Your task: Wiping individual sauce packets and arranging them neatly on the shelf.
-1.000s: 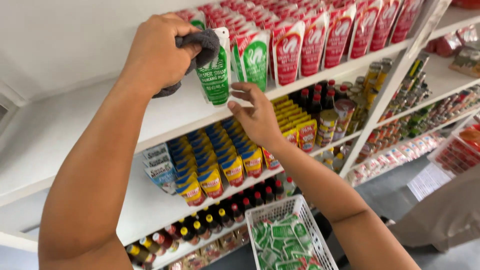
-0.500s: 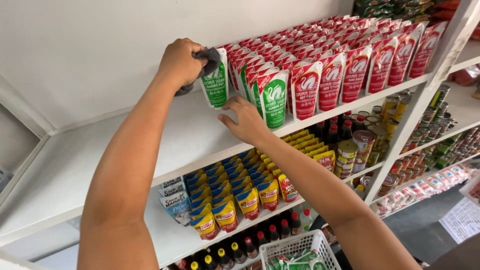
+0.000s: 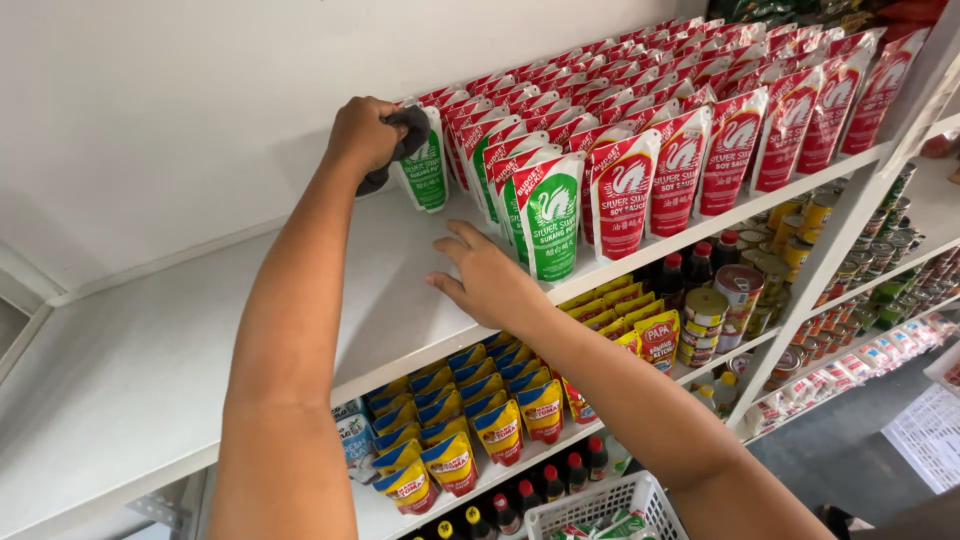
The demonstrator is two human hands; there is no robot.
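Gripping a dark grey cloth (image 3: 405, 135), the left hand (image 3: 362, 135) is clenched around it up on the top shelf (image 3: 180, 330), pressing the cloth against the upper edge of a green and white pouch (image 3: 425, 165) that stands upright at the left end of the pouch rows. Cloth is bunched between fingers and pouch, part of it hanging down behind the fist. Right hand (image 3: 490, 280) is released, fingers spread, palm down on the white shelf board just in front of another green pouch (image 3: 550, 215), fingertips near its base but whether they touch it is unclear. Behind and to the right stand rows of red and white pouches (image 3: 700, 140), upright, packed close, running along the shelf to the right upright post (image 3: 850, 230). Left part of the top shelf is bare white board against a white wall (image 3: 150, 100). Shelf below holds yellow and blue pouches (image 3: 480, 410) in rows, with cans and bottles (image 3: 735, 290) to the right. Lower down, dark bottles with red caps (image 3: 550, 480) stand in a line, and a white plastic basket (image 3: 600, 505) with green packets sits at the bottom edge. Both forearms reach up from the lower frame.
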